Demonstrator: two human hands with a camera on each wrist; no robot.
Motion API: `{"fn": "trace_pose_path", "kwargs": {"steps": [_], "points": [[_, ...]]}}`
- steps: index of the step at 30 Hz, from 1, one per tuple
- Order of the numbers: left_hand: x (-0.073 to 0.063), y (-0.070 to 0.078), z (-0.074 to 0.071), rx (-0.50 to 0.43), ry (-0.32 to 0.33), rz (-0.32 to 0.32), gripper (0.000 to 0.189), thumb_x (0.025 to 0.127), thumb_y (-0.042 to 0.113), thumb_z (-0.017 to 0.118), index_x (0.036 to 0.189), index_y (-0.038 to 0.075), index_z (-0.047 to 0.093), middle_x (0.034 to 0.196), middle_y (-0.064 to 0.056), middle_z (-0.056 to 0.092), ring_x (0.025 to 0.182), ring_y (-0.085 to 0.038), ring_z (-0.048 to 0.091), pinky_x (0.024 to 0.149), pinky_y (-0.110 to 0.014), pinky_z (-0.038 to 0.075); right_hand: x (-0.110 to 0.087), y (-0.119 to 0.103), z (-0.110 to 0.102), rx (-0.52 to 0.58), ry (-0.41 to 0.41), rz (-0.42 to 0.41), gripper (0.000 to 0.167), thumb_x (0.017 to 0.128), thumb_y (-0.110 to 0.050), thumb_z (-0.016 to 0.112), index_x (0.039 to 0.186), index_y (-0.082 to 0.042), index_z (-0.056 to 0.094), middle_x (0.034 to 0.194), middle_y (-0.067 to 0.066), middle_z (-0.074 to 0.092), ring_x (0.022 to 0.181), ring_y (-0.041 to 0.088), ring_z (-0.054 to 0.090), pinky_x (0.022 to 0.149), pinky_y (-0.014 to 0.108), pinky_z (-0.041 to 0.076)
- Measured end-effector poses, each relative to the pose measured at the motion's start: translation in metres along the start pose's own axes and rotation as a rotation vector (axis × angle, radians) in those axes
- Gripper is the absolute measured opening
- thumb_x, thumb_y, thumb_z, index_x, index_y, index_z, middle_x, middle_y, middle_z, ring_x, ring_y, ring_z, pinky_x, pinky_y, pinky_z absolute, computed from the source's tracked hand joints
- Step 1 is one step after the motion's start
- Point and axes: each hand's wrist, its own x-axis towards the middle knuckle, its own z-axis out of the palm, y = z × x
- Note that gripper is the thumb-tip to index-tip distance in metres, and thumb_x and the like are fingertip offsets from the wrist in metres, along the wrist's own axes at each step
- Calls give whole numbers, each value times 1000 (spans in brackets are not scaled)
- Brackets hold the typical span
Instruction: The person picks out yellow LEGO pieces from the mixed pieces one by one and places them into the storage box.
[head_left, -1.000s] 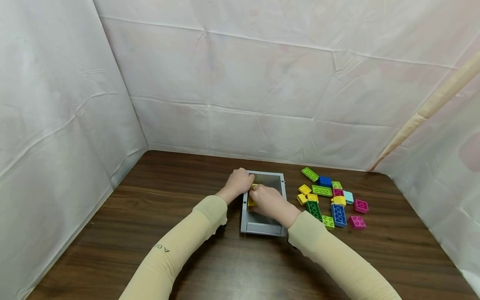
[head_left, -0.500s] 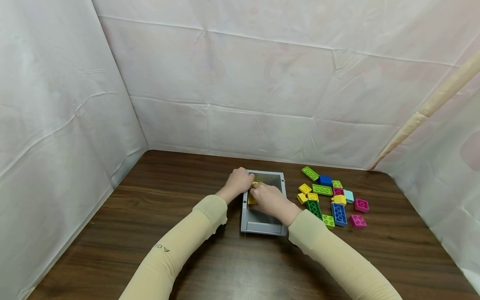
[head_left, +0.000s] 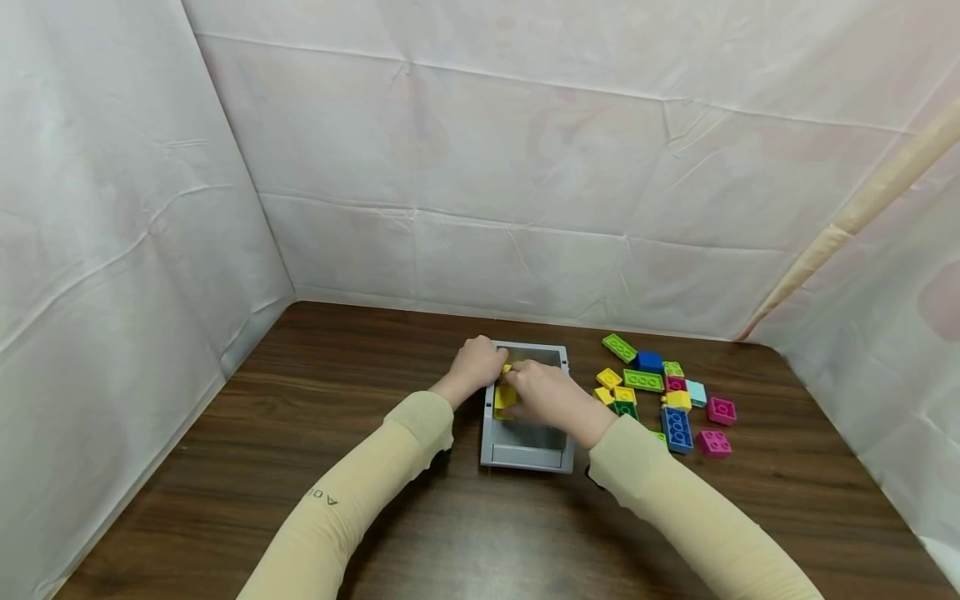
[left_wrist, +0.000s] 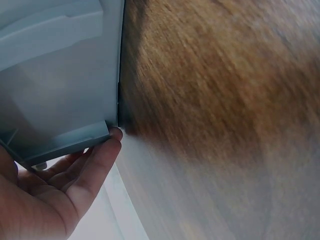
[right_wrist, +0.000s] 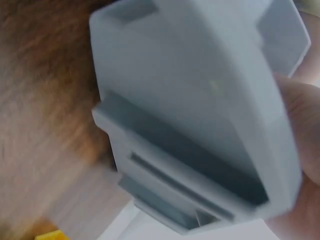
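A grey plastic box [head_left: 527,457] with raised walls lies on the brown table. My left hand [head_left: 477,364] grips its far left wall; in the left wrist view, the fingers [left_wrist: 95,172] wrap under a corner of the box. Inside, yellow toy building bricks [head_left: 506,402] lie along the left wall. My right hand [head_left: 551,396] reaches into the box from the right, its bent fingers overlapping the bricks' upper right edge. Seen from the right wrist, the grey wall [right_wrist: 170,85] covers most of that hand, and I cannot tell whether its fingertips hold a brick.
Loose building bricks spread right of the box: lime plates [head_left: 642,381], blue bricks [head_left: 677,430], pink bricks [head_left: 715,443], a pale blue one [head_left: 696,393] and several yellow ones [head_left: 609,378]. My right sleeve [head_left: 637,475] partly covers the nearest. A white curtain [head_left: 480,250] hangs behind the table.
My right hand has shifted slightly right, baring more of the yellow bricks, and its sleeve now covers more of the green bricks. The left hand and the box have stayed put.
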Motion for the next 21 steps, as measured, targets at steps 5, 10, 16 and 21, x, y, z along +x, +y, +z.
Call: {"fn": "trace_pose_path", "kwargs": {"steps": [5, 10, 16, 21], "points": [[0, 0, 0, -4, -1, 1, 53, 98, 25, 43, 47, 13, 37, 42, 3, 29, 34, -11, 28, 34, -23, 27, -4, 2, -12, 6, -18, 13, 41, 76, -32, 79, 107, -7, 68, 100, 4, 65, 86, 15, 63, 68, 29, 54], [-1, 0, 0, 15, 3, 3, 52, 98, 26, 44, 48, 13, 39, 42, 3, 30, 35, -11, 31, 35, -22, 29, -8, 5, -22, 32, -48, 39, 49, 78, -33, 77, 117, -5, 65, 111, 8, 64, 98, 21, 64, 78, 35, 54], [-2, 1, -1, -2, 2, -5, 50, 98, 25, 44, 50, 12, 41, 44, 2, 32, 37, -12, 35, 37, -22, 32, -15, 11, -35, 43, -51, 74, 55, 78, -37, 76, 121, -6, 63, 118, 9, 62, 102, 22, 63, 79, 36, 54], [0, 0, 1, 16, 7, 4, 51, 98, 26, 43, 49, 13, 40, 44, 3, 32, 38, -11, 34, 37, -22, 32, -23, 20, -43, 14, -14, 66, 52, 78, -41, 75, 118, -8, 65, 116, 10, 64, 101, 23, 63, 76, 35, 55]]}}
